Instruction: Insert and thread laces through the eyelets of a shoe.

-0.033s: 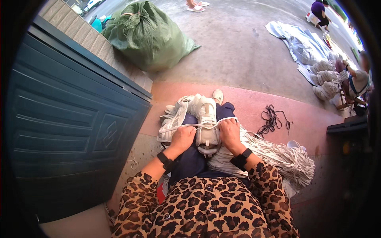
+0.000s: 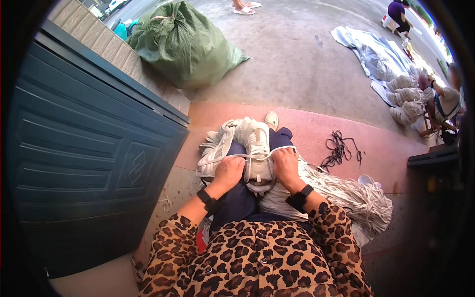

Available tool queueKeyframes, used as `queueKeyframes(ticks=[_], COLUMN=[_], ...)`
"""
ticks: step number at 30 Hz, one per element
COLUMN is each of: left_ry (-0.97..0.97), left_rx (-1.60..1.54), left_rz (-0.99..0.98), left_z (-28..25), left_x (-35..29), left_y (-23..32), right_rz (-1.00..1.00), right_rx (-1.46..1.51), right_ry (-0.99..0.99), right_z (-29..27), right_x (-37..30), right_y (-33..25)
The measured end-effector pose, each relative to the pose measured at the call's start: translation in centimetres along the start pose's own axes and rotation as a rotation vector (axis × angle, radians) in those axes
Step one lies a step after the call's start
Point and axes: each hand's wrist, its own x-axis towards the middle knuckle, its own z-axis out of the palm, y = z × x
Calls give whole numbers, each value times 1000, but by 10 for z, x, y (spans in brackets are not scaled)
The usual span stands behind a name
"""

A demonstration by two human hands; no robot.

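Observation:
A white and beige sneaker (image 2: 259,172) rests between my thighs, its heel toward me and toe pointing away. A flat white shoelace (image 2: 251,157) runs crosswise over its upper, between my two hands. My left hand (image 2: 229,171), left of the shoe, is closed on one part of the lace. On the shoe's right side, my right hand (image 2: 287,166) is closed round the other part, with a bit of lace showing above the knuckles. My fingertips are mostly hidden. More white shoes (image 2: 213,143) with loose laces lie against my left leg.
A big heap of white laces (image 2: 354,200) spreads at my right, with a black lace tangle (image 2: 339,148) beyond it. A dark green door (image 2: 89,163) stands left, a tied green sack (image 2: 183,49) ahead. At far right, a seated person (image 2: 448,101) is near white bundles (image 2: 408,96).

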Motion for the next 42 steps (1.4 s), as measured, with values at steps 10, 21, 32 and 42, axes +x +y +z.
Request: queueKeyframes(ticks=[10,21,32,42], left_ry=[79,183,162,-62], left_rx=[311,287,364,-254], left_rz=[216,52,349,-91], left_z=[5,15,20,-7], left_x=[11,-10,25,55], left_y=[8,23,45,43], right_rz=[-30,-78,-11,-390], right_rx=[6,-147,227,-395], right_ry=[-93,-38,24,-201], right_z=[-11,-31,-6,-33], right_x=[7,0,-3,18], right_y=[-4,-24,-1,-11])
